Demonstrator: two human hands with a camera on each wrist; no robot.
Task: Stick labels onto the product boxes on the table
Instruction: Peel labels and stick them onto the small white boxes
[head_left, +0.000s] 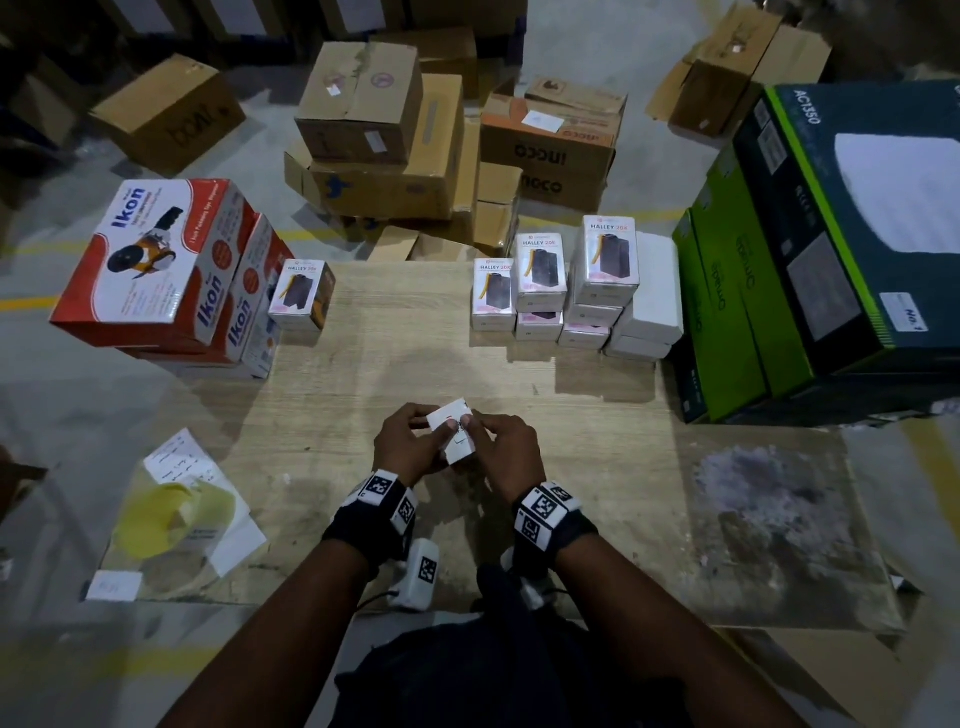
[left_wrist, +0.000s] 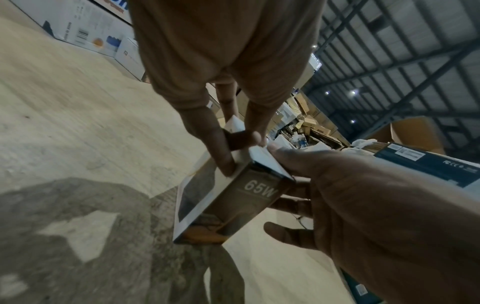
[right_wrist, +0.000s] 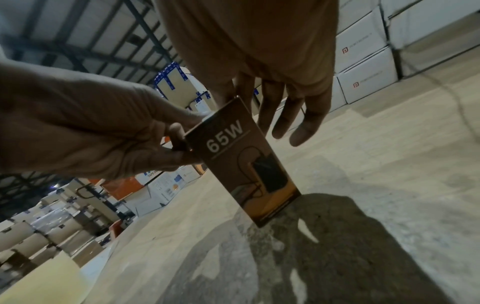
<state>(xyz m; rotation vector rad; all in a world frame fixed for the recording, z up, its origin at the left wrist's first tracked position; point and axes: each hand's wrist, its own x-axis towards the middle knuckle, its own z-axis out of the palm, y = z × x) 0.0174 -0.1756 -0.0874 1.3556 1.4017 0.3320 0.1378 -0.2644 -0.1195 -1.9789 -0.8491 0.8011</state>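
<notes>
Just above the middle of the wooden table (head_left: 322, 395) I hold one small product box (head_left: 457, 447) with both hands. Its white top face (head_left: 449, 413) carries a small red mark. My left hand (head_left: 415, 423) grips its upper left side between thumb and fingers. My right hand (head_left: 470, 426) pinches the upper right, thumb on the white face and fingers underneath. In the left wrist view the box (left_wrist: 228, 201) shows a brown "65W" side, with my left fingers (left_wrist: 221, 156) on it. The right wrist view shows the same side of the box (right_wrist: 246, 164), hanging tilted above the tabletop.
Several stacked Halley boxes (head_left: 571, 280) stand at the table's back right and one Halley box (head_left: 304, 293) at the back left. Red Ikon cartons (head_left: 156, 260) sit left, green cartons (head_left: 779, 260) right. Yellow backing and paper sheets (head_left: 176, 514) lie front left. Cardboard cartons (head_left: 374, 130) crowd the floor behind.
</notes>
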